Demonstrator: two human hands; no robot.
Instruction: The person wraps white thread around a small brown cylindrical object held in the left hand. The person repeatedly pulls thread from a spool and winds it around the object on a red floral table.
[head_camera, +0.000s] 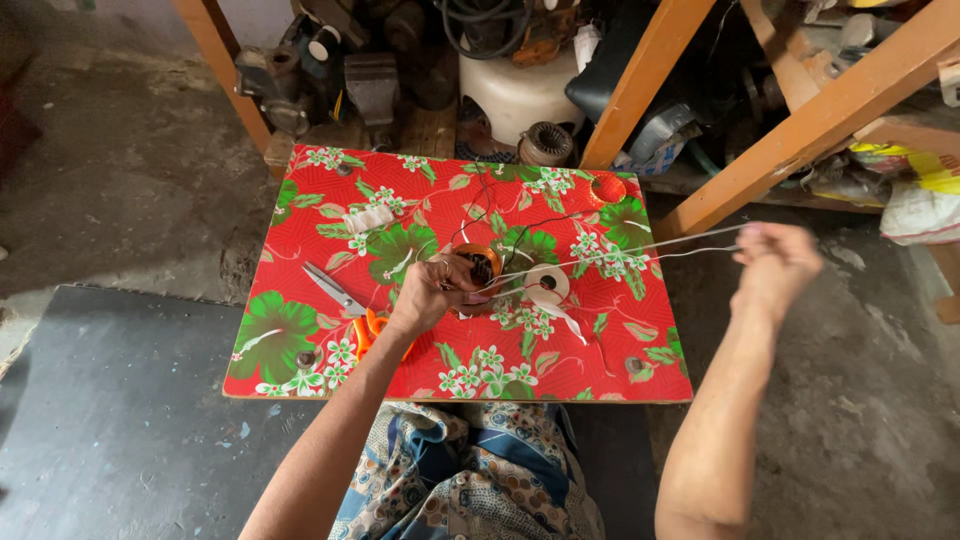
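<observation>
Right now your left hand (432, 290) is curled shut around a copper coil (481, 266) at the middle of the red flowered desk (300, 340), forearm angled up from below. Your right hand (775, 262) is raised off the desk's right edge, fingers pinched on 2 white strings (640, 250) stretched taut back to the coil, just beside a white tape roll (547, 283).

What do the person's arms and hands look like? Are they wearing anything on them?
Both arms are bare, with no sleeves, gloves or watch in view. The left hand seems to have a thin ring on one of its fingers. The right hand looks bare, though it is a little blurry.
</observation>
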